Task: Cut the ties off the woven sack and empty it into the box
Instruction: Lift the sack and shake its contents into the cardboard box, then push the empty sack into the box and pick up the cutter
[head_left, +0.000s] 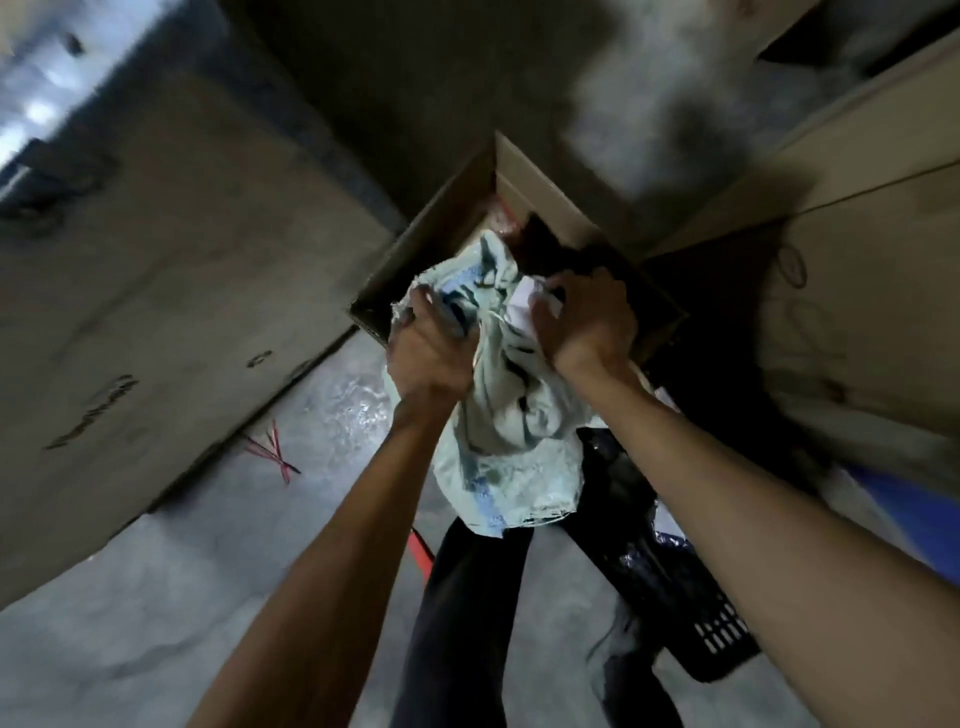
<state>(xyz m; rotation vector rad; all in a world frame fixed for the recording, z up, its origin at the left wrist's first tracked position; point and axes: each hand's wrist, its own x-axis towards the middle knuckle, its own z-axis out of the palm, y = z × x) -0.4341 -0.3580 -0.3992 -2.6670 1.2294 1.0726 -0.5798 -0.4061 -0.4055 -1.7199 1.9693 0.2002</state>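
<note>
A pale green-white woven sack (511, 415) is crumpled and held up over an open cardboard box (540, 197) on the floor. My left hand (426, 348) grips the sack's left side near its upper end. My right hand (589, 317) grips the right side, bunching white material. Dark contents (545, 244) show at the sack's far end, inside the box opening. The sack's loose lower end hangs down over my legs. The box's inside is mostly hidden by the sack and my hands.
Large cardboard cartons stand at the left (156, 291) and at the right (857, 291). Red cut ties (272, 452) lie on the grey concrete floor. A black plastic crate (691, 608) sits at my right, with something blue (914, 519) beyond it.
</note>
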